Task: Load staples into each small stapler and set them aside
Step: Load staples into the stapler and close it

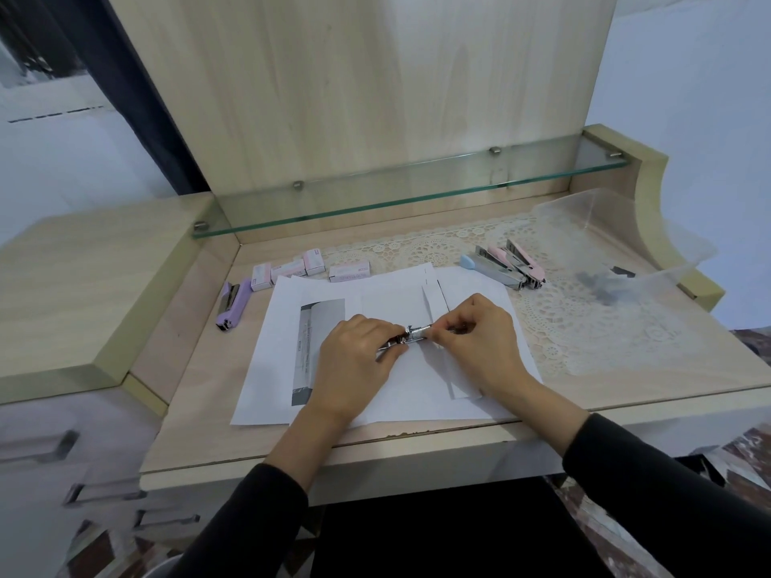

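Note:
Over the white paper sheets (417, 394) at mid-desk, my left hand (354, 352) grips a small stapler (411, 335), of which only the metal channel shows between my hands. My right hand (479, 340) pinches the channel's right end; what sits under its fingertips is hidden. A purple stapler (230, 303) lies alone at the left edge of the desk. Pink and blue staplers (507, 265) lie in a cluster at the back right. Several small pink staple boxes (300, 269) stand in a row behind the papers.
A clear plastic tub (651, 239) holding dark items lies tilted at the far right on a lace mat (584, 323). A glass shelf (396, 189) spans the back above the desk. Drawers (62, 452) stand at the lower left.

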`<control>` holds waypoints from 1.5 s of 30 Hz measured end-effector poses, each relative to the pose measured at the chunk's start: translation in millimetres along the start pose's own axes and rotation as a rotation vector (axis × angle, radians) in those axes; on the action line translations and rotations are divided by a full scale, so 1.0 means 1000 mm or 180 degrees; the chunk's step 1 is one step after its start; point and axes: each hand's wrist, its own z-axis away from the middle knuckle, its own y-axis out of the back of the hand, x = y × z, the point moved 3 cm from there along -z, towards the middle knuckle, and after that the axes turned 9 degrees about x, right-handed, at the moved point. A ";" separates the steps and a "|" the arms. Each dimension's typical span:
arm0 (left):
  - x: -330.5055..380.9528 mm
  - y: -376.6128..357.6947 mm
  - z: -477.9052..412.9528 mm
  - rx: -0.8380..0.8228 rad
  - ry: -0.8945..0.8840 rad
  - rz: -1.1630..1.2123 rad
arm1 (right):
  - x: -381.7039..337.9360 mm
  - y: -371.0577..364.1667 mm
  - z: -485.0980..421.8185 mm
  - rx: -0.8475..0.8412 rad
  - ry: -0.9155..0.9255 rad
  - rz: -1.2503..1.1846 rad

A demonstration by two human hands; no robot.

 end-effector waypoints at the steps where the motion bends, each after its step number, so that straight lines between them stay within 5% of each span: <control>1: 0.000 0.000 0.000 -0.0022 0.0016 -0.0011 | 0.001 0.002 0.000 0.0009 -0.0022 -0.0039; 23: 0.003 0.003 0.000 -0.0179 0.0073 -0.0148 | -0.010 -0.015 -0.005 -0.0014 -0.0030 0.1067; 36: 0.002 0.003 0.000 -0.0260 0.0131 -0.0083 | -0.009 0.008 -0.005 -0.0192 -0.0243 0.0200; 45: -0.004 0.002 0.001 -0.0325 0.0330 -0.0070 | -0.010 0.072 -0.043 0.0811 0.0335 0.0205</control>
